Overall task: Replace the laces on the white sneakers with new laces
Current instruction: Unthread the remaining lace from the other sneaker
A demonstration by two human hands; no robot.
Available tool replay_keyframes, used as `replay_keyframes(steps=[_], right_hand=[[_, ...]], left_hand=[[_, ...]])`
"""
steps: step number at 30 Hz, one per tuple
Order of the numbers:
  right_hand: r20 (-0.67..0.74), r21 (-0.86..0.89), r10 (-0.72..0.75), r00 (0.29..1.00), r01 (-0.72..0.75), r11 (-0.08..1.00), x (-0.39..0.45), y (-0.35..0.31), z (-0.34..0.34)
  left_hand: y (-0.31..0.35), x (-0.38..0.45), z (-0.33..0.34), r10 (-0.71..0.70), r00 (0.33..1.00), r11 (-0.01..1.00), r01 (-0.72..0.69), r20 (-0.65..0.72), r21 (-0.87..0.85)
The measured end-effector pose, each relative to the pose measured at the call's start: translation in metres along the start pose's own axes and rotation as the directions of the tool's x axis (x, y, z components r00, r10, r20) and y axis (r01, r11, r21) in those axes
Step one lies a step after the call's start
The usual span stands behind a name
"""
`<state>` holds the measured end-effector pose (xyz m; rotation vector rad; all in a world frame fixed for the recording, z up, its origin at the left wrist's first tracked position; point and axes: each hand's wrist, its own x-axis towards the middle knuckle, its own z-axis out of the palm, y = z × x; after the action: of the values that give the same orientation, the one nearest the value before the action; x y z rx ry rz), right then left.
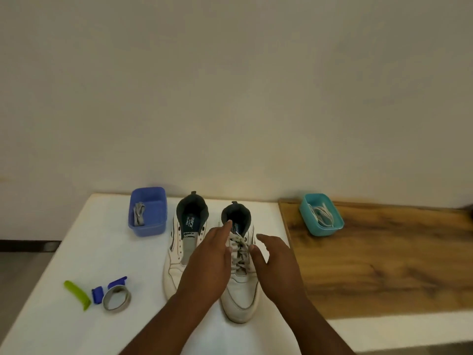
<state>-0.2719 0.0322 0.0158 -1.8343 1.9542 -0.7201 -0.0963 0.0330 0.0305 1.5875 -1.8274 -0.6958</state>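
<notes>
Sneakers sit side by side at lower centre of the frame on a white table (76,252), toes toward the camera, heels toward the wall (230,85). Left sneaker (179,254) has no lace, eyelets bare, grey tongue showing. Right sneaker (242,285) is laced; its lace (239,252) is whitish and looks dirty, criss-crossed up the tongue. Left hand (210,262) comes in from bottom centre and lies over the gap between the two shoes, partly covering both; index finger extended, tip at the right sneaker's collar, thumb against the left side of the lace. Fingers mostly straight, no clear grip visible. Right hand (277,262) is just right of the right sneaker, fingers spread and relaxed, thumb tip touching the right edge of the lace, holding nothing that I can see. Blue tub (148,213) at upper left of the table, just beside the left sneaker's heel, holds a bundled grey lace (139,213). Teal tub (321,213) sits at right on a wood board (384,265) that adjoins the table, well apart from the shoes; it holds a loose white lace (321,212). Lower left of the table: a green clip (76,294), a blue clip (108,288) and a grey ring (117,298), the ring touching the blue clip, green one just beside. Dark floor strip visible at far left edge.
</notes>
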Motion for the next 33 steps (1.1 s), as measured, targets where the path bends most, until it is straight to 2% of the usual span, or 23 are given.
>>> replay_keyframes(steps=[4, 10, 13, 15, 18, 20, 23, 25, 27, 29, 31, 33], right_hand=[[-0.004, 0.06, -0.03, 1.0, 0.03, 0.998, 0.023, -0.016, 0.025], [-0.021, -0.08, 0.034, 0.999, -0.036, 0.996, 0.038, -0.033, 0.041], [-0.021, 0.026, 0.085, 0.996, -0.084, 0.996, 0.038, -0.033, 0.033], [-0.071, 0.235, 0.092, 0.993, -0.073, 0.969, 0.037, -0.032, 0.025], [-0.229, 0.518, 0.107, 0.967, 0.028, 0.855, 0.036, -0.038, 0.005], [-0.365, 0.546, 0.061, 0.929, 0.16, 0.822, 0.033, -0.047, -0.013], [-0.582, 0.541, -0.003, 0.813, 0.39, 0.745, 0.023, -0.061, -0.039], [-0.635, 0.525, -0.017, 0.772, 0.448, 0.723, 0.019, -0.062, -0.047], [-0.557, 0.538, -0.024, 0.83, 0.382, 0.751, 0.021, -0.058, -0.045], [-0.382, 0.525, -0.002, 0.924, 0.219, 0.823, 0.025, -0.048, -0.031], [-0.195, 0.433, 0.017, 0.981, 0.07, 0.899, 0.027, -0.034, -0.015], [0.006, 0.294, 0.014, 1.0, -0.016, 0.956, 0.026, -0.024, -0.003]], left_hand=[[-0.021, 0.012, 0.006, -0.128, 0.992, 0.985, 0.128, 0.005, -0.112], [-0.032, 0.021, 0.014, -0.174, 0.985, 0.971, 0.173, 0.009, -0.167], [-0.032, 0.022, 0.018, -0.141, 0.99, 0.976, 0.138, -0.007, -0.165], [-0.027, 0.022, 0.019, -0.081, 0.997, 0.988, 0.079, -0.008, -0.136], [-0.021, 0.02, 0.022, 0.016, 1.0, 0.996, -0.016, 0.004, -0.09], [-0.02, 0.019, 0.027, 0.044, 0.999, 0.997, -0.043, 0.017, -0.07], [-0.02, 0.018, 0.03, 0.031, 0.999, 0.998, -0.03, 0.024, -0.064], [-0.019, 0.018, 0.03, 0.023, 0.999, 0.998, -0.021, 0.033, -0.06], [-0.02, 0.018, 0.029, 0.024, 0.999, 0.999, -0.023, 0.026, -0.049], [-0.021, 0.018, 0.029, 0.03, 0.999, 0.999, -0.03, -0.013, -0.018], [-0.024, 0.018, 0.03, 0.044, 0.998, 0.998, -0.042, -0.037, 0.047], [-0.026, 0.019, 0.034, 0.054, 0.998, 0.993, -0.05, -0.039, 0.102]])
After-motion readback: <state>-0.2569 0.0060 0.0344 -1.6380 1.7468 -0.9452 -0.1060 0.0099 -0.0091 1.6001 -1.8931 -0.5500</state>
